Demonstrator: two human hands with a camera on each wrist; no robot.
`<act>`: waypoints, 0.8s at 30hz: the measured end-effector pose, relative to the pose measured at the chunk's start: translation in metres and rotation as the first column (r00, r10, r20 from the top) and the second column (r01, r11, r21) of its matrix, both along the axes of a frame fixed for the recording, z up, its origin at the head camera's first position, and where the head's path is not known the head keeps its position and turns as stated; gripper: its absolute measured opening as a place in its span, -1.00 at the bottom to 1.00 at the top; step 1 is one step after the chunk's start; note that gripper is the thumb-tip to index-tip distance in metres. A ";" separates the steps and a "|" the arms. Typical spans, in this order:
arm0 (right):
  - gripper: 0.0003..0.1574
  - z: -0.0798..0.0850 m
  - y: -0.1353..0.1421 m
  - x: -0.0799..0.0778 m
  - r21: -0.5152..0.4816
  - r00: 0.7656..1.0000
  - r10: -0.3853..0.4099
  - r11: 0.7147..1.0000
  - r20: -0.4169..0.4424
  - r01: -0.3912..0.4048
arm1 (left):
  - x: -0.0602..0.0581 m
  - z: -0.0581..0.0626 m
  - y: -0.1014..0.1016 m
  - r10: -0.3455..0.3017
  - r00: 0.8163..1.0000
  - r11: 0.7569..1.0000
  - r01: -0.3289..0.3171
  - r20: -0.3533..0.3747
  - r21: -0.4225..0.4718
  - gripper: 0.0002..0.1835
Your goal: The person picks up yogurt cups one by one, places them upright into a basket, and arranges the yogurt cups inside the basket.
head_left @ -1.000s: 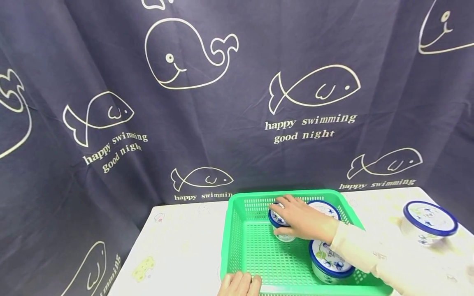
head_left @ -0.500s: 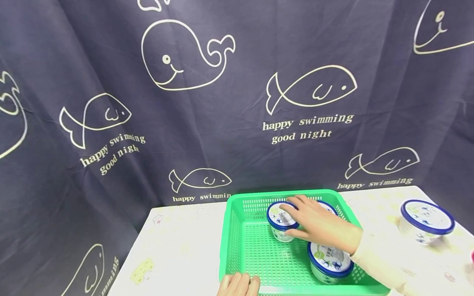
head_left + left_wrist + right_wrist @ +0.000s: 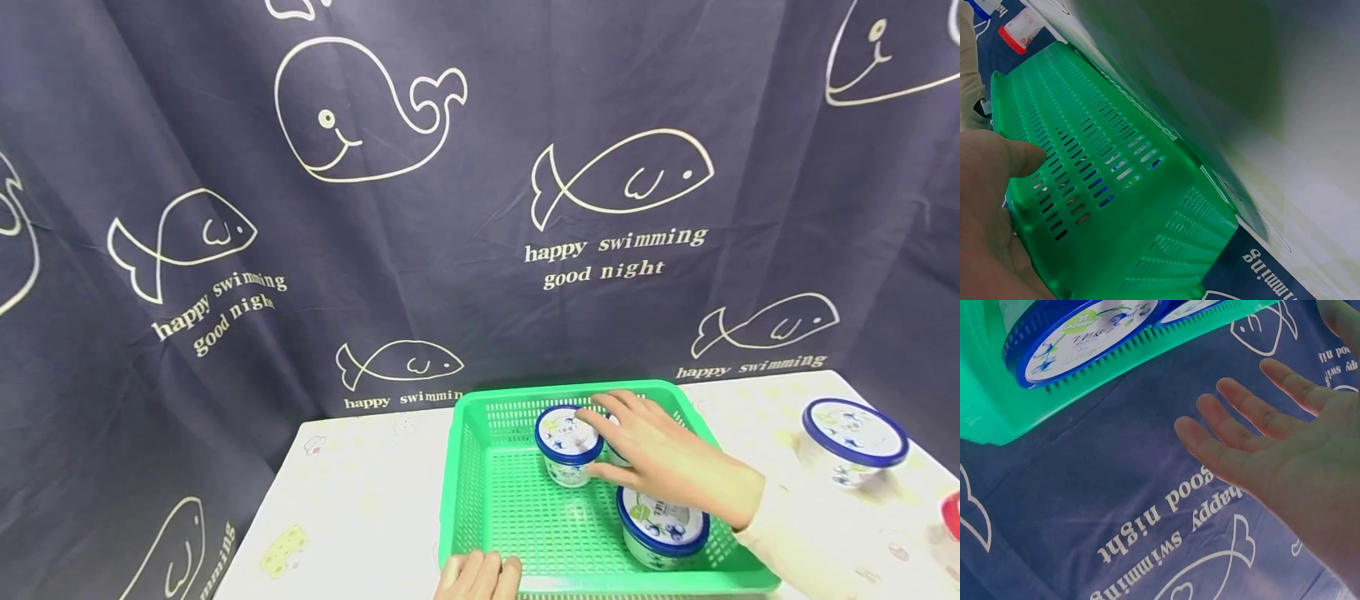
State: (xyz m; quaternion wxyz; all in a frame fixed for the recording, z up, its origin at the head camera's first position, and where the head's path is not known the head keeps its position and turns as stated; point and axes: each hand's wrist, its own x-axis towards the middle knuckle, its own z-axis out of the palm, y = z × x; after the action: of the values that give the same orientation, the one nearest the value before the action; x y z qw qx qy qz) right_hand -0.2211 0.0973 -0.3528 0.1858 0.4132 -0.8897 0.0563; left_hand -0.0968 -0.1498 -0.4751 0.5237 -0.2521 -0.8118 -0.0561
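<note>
At the near left corner of a green plastic basket [image 3: 615,581], my left hand [image 3: 480,577] grips the rim. The left wrist view shows its thumb [image 3: 1025,157] against the perforated outer wall. Over the basket's right half, my right hand [image 3: 667,454] has its fingers spread and holds nothing. Close to its fingertips stands a round white tub with a blue lid [image 3: 570,437], upright at the back. A second such tub [image 3: 617,454] is mostly hidden behind the hand. Another blue-lidded tub [image 3: 663,525] sits upright at the front right of the basket, below the wrist.
One more blue-lidded tub [image 3: 855,433] stands on the white patterned table [image 3: 360,500], right of the basket. A red object [image 3: 952,515] shows at the right edge of the head view. Behind the table hangs a dark blue curtain [image 3: 420,275] with white whale and fish drawings.
My right hand has let go of the back-left tub and drawn away to the right, uncovering its lid. My left hand stays on the basket's rim. The head view has shifted slightly.
</note>
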 end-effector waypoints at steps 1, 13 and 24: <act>-0.16 0.001 0.002 0.001 -0.004 1.000 -0.001 1.000 -0.002 0.001 | 0.000 -0.001 0.000 0.003 1.000 1.000 -0.003 0.011 -0.002 -0.48; -0.26 0.004 0.030 0.016 -0.082 0.999 -0.001 0.997 -0.039 -0.002 | 0.005 0.000 0.001 0.034 0.996 0.999 -0.034 0.077 -0.006 -0.48; -0.24 0.002 0.051 0.032 -0.117 0.996 -0.090 0.989 -0.027 0.086 | -0.002 -0.004 0.000 0.010 1.000 1.000 -0.010 -0.022 -0.027 -0.56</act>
State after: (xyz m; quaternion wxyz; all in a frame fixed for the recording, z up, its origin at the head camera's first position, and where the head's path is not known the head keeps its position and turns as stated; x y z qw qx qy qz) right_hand -0.1895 0.1479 -0.3509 0.2258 0.3629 -0.8993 0.0928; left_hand -0.0992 -0.1502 -0.4786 0.5293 -0.2556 -0.8080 -0.0399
